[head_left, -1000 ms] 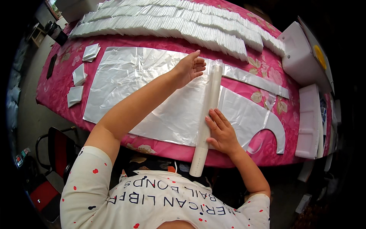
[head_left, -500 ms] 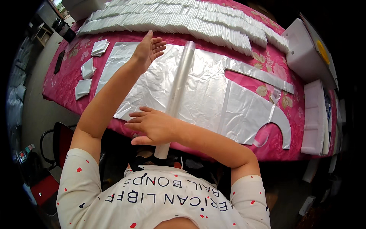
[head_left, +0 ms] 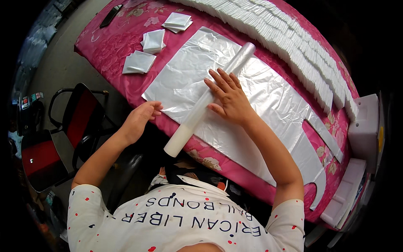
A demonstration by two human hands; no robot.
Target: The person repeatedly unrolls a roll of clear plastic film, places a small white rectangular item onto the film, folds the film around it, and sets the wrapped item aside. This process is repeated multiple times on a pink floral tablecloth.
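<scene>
A flat silvery-white plastic apron (head_left: 273, 90) lies spread on the table, its neck loop and armhole cut-outs at the lower right. Across its left half rests a long tube-shaped roll (head_left: 191, 122), translucent and whitish, its near end jutting past the table edge. My right hand (head_left: 230, 97) presses palm down on the roll and the plastic beside it, fingers spread. By the near left edge of the apron is my left hand (head_left: 139, 121), loosely bent, fingertips close to that edge. Nothing shows in it; whether it touches the plastic is unclear.
Several small folded white packets (head_left: 140, 62) lie at the left, near a dark phone (head_left: 111, 16). Long rows of packed white folded pieces (head_left: 289, 40) line the far side. White foam boxes (head_left: 364, 119) stand at the right. A red-and-black chair (head_left: 82, 122) is left of the table.
The view has turned. My left hand has come from the apron's far side to its near left edge. My right hand has moved up along the roll, which lies closer to the apron's left end.
</scene>
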